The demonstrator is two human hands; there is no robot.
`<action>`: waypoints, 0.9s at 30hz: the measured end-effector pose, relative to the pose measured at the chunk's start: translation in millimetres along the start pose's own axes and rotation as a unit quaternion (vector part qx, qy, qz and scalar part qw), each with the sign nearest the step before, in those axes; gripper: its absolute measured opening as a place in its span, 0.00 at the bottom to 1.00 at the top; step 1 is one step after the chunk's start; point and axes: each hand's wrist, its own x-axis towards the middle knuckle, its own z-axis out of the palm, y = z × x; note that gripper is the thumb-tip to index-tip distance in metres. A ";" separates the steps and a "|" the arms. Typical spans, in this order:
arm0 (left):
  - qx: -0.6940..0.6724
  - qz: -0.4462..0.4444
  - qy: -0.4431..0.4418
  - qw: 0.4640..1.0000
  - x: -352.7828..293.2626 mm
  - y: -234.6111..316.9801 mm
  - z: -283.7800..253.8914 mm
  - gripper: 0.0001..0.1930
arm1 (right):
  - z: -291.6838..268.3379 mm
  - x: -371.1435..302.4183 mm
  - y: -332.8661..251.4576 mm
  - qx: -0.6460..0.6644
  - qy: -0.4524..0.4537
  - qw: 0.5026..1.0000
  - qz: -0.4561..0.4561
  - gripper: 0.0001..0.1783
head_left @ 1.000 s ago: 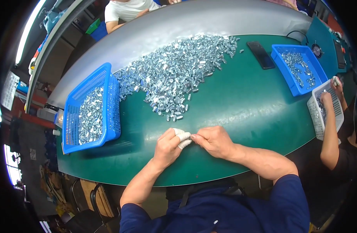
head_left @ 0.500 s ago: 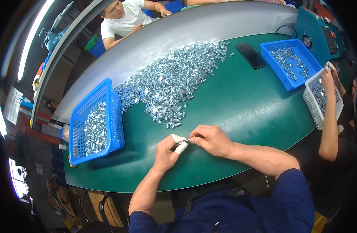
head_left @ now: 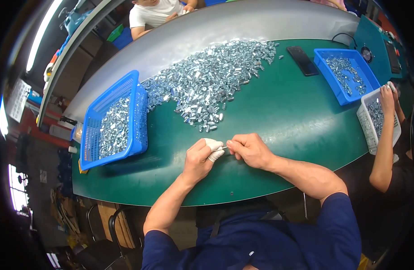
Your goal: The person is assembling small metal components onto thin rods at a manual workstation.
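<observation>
Green tabletop (head_left: 288,114), thin item (head_left: 224,147) indistinct

Head-worn fisheye, facing steeply down

A black phone (head_left: 302,61) lies flat on the green table (head_left: 283,112), a teal cabinet (head_left: 373,40) standing farther right.

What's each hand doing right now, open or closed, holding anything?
Left hand: fingers curled, white finger covers beside a thin piece; whether it grips anything cannot be told.
Right hand: closed, thumb and finger pinching that thin piece.
</observation>
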 end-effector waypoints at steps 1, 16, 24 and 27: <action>0.004 -0.002 0.002 1.000 -0.9 0.8 -3.4 0.11 | 1.2 0.9 1.5 0.004 -0.011 1.000 0.001 0.23; 0.440 0.011 0.138 0.887 35.3 -13.7 -164.0 0.14 | -17.7 7.0 5.2 0.119 0.105 0.987 0.004 0.26; 0.247 -0.100 0.022 0.964 19.4 -63.4 -36.0 0.14 | -11.0 6.0 6.8 0.100 0.072 0.992 -0.004 0.24; 0.258 -0.056 0.049 0.963 12.8 -57.1 -28.4 0.14 | -11.2 6.5 8.1 0.092 0.096 0.991 -0.015 0.24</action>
